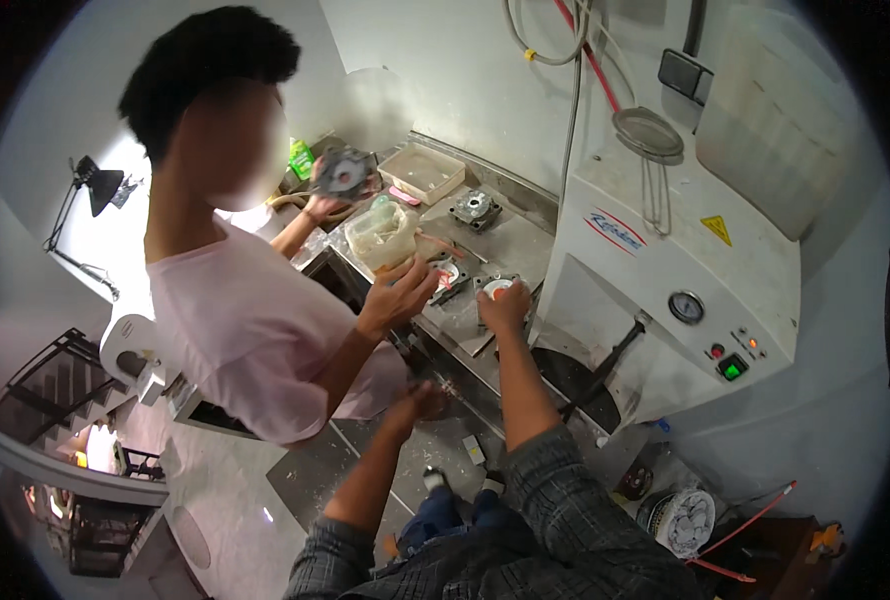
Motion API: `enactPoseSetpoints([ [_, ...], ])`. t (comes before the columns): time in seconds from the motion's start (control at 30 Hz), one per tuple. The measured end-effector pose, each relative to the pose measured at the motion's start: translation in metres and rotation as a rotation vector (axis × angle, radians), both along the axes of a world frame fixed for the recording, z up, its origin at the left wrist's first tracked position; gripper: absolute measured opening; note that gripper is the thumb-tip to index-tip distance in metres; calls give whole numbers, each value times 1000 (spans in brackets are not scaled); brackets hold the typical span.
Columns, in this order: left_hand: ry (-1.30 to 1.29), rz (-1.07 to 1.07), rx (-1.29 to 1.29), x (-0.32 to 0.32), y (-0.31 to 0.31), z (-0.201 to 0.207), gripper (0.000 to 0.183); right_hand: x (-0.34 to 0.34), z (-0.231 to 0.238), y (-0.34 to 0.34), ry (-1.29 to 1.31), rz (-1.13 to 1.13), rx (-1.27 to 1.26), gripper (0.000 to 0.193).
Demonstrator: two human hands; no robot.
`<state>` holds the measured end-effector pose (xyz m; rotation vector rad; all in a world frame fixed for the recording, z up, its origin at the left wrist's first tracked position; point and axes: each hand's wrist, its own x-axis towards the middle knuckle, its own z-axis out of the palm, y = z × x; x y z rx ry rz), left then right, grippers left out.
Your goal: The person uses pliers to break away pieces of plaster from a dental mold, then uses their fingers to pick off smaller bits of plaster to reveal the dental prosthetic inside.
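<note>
My right hand (pixel 505 309) is closed, with bent fingers pressed together, at a metal mold half (pixel 485 288) lying on the counter. White material and an orange-red patch show inside that mold. Whether something small sits between my fingers is hidden. My left hand (pixel 426 400) hangs low by the counter's front edge, too blurred for its fingers to be read. Just left of my right hand lies a second mold half (pixel 449 284) with white and red inside. A co-worker's hand (pixel 395 298) reaches over it, and their other hand raises a grey metal mold piece (pixel 346 174).
The co-worker in a pink shirt (pixel 255 320) stands close at my left. On the counter are a plastic bag (pixel 380 236), a shallow tray (pixel 423 172) and another metal mold (pixel 475 208). A white machine (pixel 665 270) with a gauge and black lever (pixel 610 365) stands at right.
</note>
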<state>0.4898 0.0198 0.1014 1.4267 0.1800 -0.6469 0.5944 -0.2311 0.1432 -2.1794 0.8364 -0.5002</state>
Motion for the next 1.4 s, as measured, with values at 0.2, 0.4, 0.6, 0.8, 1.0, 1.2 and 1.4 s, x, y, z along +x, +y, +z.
enactPoseSetpoints([
  [0.2,65,299,-41,151,-25,-36,32,53,-1,-23,375,-128,257,77],
  [0.4,-16,269,162,233,-89,-35,28,56,-68,-103,583,-129,162,66],
  [0.6,-164,263,496,263,-68,-37,43,64,-62,-75,421,-80,287,59],
  [0.8,-220,251,385,246,-71,-28,46,45,-65,-67,164,-174,355,39],
  [1.0,-357,288,217,242,-79,-40,38,25,-41,-21,-122,-236,199,21],
  [1.2,-419,209,3,224,-22,-33,37,-72,35,46,-419,-51,847,21],
  [1.4,34,226,-609,137,29,50,14,-231,54,90,-187,152,1312,37],
])
